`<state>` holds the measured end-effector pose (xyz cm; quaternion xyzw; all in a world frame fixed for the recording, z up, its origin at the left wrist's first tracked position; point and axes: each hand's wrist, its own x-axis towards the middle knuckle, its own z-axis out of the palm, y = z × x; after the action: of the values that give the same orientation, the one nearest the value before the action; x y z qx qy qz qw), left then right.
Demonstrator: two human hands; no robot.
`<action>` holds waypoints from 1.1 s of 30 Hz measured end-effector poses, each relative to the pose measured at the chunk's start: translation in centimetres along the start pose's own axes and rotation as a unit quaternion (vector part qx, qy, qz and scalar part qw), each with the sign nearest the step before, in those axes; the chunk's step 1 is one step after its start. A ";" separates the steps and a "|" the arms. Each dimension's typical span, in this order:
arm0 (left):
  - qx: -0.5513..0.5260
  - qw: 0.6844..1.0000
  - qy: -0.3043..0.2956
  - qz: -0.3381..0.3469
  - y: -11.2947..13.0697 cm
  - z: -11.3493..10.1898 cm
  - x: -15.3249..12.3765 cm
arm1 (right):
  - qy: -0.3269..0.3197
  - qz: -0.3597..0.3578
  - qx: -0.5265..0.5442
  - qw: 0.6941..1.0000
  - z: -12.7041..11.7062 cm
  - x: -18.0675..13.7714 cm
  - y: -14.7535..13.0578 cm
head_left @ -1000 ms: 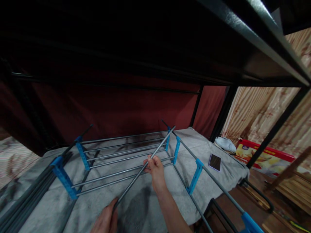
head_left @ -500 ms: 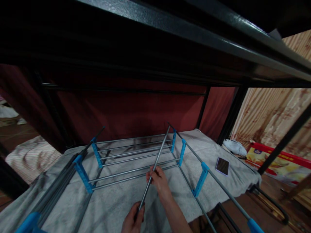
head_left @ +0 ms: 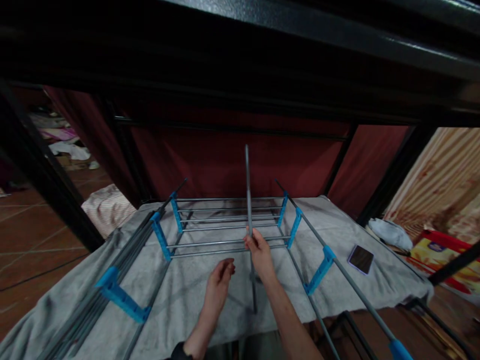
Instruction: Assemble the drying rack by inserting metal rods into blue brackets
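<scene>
My right hand (head_left: 259,252) is closed around a grey metal rod (head_left: 248,200) and holds it nearly upright, its top end in front of the dark red curtain. My left hand (head_left: 219,284) hovers just left of the rod with fingers loosely curled and holds nothing. Behind the hands lies a partly built rack (head_left: 228,225) of grey rods joined by blue plastic brackets (head_left: 161,242), spread on a grey cloth (head_left: 195,295) on a low bunk surface.
A phone (head_left: 360,259) lies on the cloth at the right, with a long rod and blue brackets (head_left: 320,272) between it and my hands. A black bed frame (head_left: 300,30) hangs overhead. A red box (head_left: 446,252) and crumpled white cloth (head_left: 390,232) lie at the far right.
My left hand has let go of the rod's lower end. My right hand has swung the rod from a slant to nearly upright. The view has shifted left.
</scene>
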<state>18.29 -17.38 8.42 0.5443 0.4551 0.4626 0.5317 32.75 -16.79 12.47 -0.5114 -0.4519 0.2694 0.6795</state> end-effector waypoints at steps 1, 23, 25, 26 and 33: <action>-0.018 1.000 0.013 0.001 0.6 -0.3 0.3 | -0.007 -0.023 -0.033 0.999 0.0 -0.1 -0.2; -0.318 0.937 0.102 -0.101 -1.9 -2.9 0.9 | -0.181 -0.160 -0.436 0.867 -3.4 -5.5 7.2; -0.329 0.929 0.122 -0.119 -2.8 -3.5 1.0 | -0.162 -0.156 -0.462 0.858 -4.6 -5.8 8.5; -0.334 0.924 0.133 -0.127 -3.2 -3.9 1.0 | -0.149 -0.153 -0.472 0.855 -5.2 -5.9 9.0; -0.372 0.891 0.169 -0.196 -5.3 -5.2 1.6 | 0.011 -0.153 -0.499 0.853 -9.1 -6.5 10.7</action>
<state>13.35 -14.88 3.17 0.1203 0.4296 0.5696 0.6903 39.00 -22.70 -0.38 -0.7093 -0.5907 -0.1050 0.3700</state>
